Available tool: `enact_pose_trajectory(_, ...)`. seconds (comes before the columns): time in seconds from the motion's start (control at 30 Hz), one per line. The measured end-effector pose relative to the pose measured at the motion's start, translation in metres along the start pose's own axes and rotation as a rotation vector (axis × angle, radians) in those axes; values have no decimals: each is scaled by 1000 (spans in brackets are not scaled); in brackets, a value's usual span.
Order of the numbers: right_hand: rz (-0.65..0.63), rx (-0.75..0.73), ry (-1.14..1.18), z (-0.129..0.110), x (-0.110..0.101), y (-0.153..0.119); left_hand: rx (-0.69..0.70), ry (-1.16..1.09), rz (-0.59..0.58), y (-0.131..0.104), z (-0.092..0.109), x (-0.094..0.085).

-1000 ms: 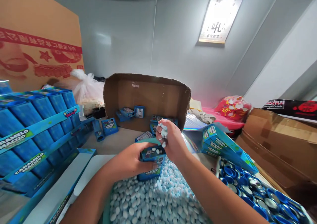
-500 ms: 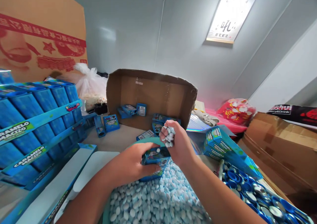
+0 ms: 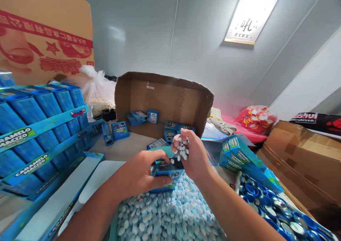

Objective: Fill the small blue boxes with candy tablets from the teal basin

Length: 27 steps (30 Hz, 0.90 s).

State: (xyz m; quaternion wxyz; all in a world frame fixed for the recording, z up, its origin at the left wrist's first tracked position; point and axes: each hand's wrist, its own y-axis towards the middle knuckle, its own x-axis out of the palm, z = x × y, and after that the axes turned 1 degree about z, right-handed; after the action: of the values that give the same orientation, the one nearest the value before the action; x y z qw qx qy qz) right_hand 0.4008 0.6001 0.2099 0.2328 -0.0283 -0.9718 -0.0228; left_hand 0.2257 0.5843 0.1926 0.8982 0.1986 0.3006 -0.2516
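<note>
My left hand [image 3: 153, 171] is wrapped round a blue candy tin [image 3: 166, 189], its thumb across the near side. The tin sits low over a teal tub filled with pale blue and white candies [image 3: 162, 216]. Just above and to the right of the tin, my right hand [image 3: 194, 154] is cupped round a handful of small candies [image 3: 183, 149]. A few of them hang between its fingers and the tin's dark top. How full the tin is cannot be seen.
Filled display boxes [image 3: 45, 138] are stacked at the left. Behind the tub, a brown carton [image 3: 165, 102] lies on its side with several blue tins. Round blue and silver lids [image 3: 277, 209] fill a tray at the right, beside a blue display box [image 3: 239, 152].
Candies are dropping from my right hand toward the tin, and the handful is looser. My left hand keeps its hold on the tin. The view has shifted slightly.
</note>
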Motion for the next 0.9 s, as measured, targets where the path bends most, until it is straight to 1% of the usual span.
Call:
enact_pose_trajectory(0.17,-6,-6,-49,0,0,-1,-5,2,-60,1,0,-2)
enact_pose_trajectory(0.3,-17,-5,-30,0,0,-1,-25,-18,-53,1,2,-2)
enact_pose_trajectory(0.5,-15,5,-27,0,-1,-1,21,-47,-54,1,-1,-2)
enact_pose_trajectory(0.7,-19,-19,-38,1,0,-2,58,-46,-54,1,-7,0)
enact_pose_trajectory(0.83,-21,-29,-52,1,0,-2,117,-29,-71,2,-6,1)
enact_pose_trajectory(0.9,-28,-38,-54,0,-1,-3,112,-17,-68,1,-4,2)
